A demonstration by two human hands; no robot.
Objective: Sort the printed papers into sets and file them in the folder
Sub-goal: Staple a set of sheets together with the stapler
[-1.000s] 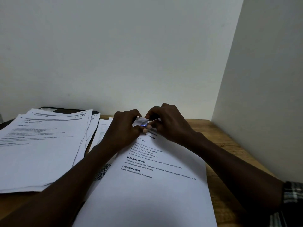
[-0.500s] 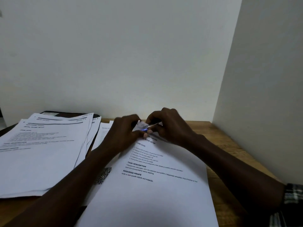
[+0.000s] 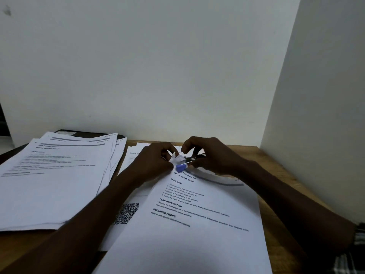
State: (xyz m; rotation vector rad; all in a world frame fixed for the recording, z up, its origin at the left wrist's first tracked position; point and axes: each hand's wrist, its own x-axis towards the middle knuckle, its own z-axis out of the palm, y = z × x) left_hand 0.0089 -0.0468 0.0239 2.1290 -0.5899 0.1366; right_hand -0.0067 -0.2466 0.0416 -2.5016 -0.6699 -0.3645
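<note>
The person's left hand point(image 3: 156, 163) is pinching the crumpled far corner point(image 3: 176, 158) of the front papers point(image 3: 197, 230), with the thumb and curled fingers closing on the lifted paper. The right hand point(image 3: 214, 158) is curling its fingers round a small tool point(image 3: 194, 157), dark and silvery with a blue tip point(image 3: 180, 167). The tool is pointing toward the left hand and meeting that corner, though exactly what kind of tool it is cannot be told. The front papers are lying flat on the wooden table point(image 3: 248, 153) directly in front of the person, turned slightly, and their top page is showing headings such as "TASK GOAL", "TASK DESCRIPTION" and "REQUIRED PROPS". A sheet with a QR code point(image 3: 127, 213) is poking out from under their left edge, and the left forearm is crossing over it. To the left, a thick stack of printed pages point(image 3: 53, 184) is sitting with its sheets slightly fanned, and it is resting partly on a dark folder point(image 3: 88, 133) whose far edge is showing against the pale wall point(image 3: 177, 66). A checked sleeve point(image 3: 355, 254) is showing at the right wrist in the lower right corner.
</note>
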